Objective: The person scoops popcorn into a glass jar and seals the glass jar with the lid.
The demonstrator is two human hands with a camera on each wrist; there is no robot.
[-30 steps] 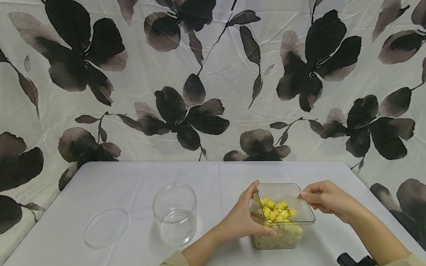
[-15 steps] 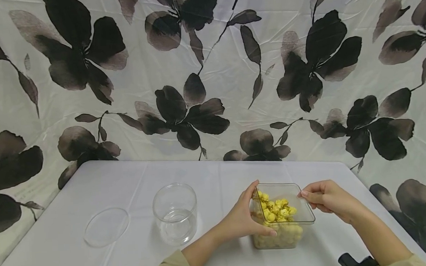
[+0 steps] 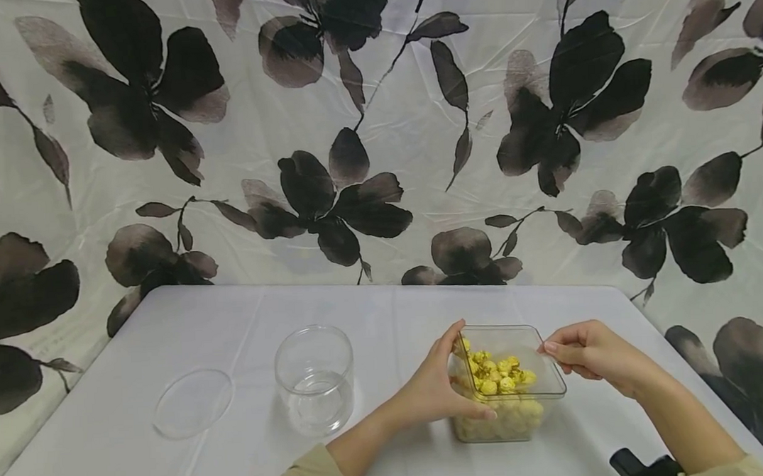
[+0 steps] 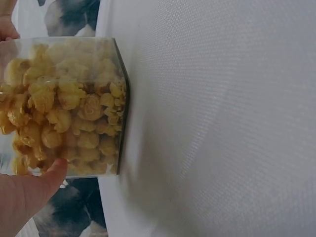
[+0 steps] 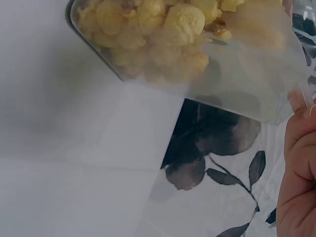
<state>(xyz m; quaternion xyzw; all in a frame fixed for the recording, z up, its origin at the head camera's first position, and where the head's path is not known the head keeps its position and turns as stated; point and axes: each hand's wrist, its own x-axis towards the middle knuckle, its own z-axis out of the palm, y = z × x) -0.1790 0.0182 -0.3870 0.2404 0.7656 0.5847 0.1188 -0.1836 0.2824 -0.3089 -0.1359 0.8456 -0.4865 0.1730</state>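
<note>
A clear, square-rimmed plastic container [image 3: 523, 397] stands on the white table at the right, part filled with yellow popcorn [image 3: 503, 383]. My left hand [image 3: 436, 392] grips it from the left, thumb along the near wall and fingers round the far side. In the left wrist view the thumb [image 4: 52, 177] lies against the wall, popcorn showing behind it. At the container's right rim, my right hand [image 3: 587, 353] pinches the edge between thumb and forefinger, the other fingers curled. The right wrist view shows popcorn [image 5: 185, 22] lower at that side, and bare wall above it.
A clear round jar [image 3: 315, 415] stands open to the left of the container. Farther left a thin clear round disc [image 3: 193, 404] lies flat on the table [image 3: 238, 471]. A floral cloth [image 3: 427, 122] hangs behind the table's back edge.
Popcorn inside the container has shifted a little, its top pieces lying differently. Both hands keep their hold in nearly the same place; the view has moved slightly.
</note>
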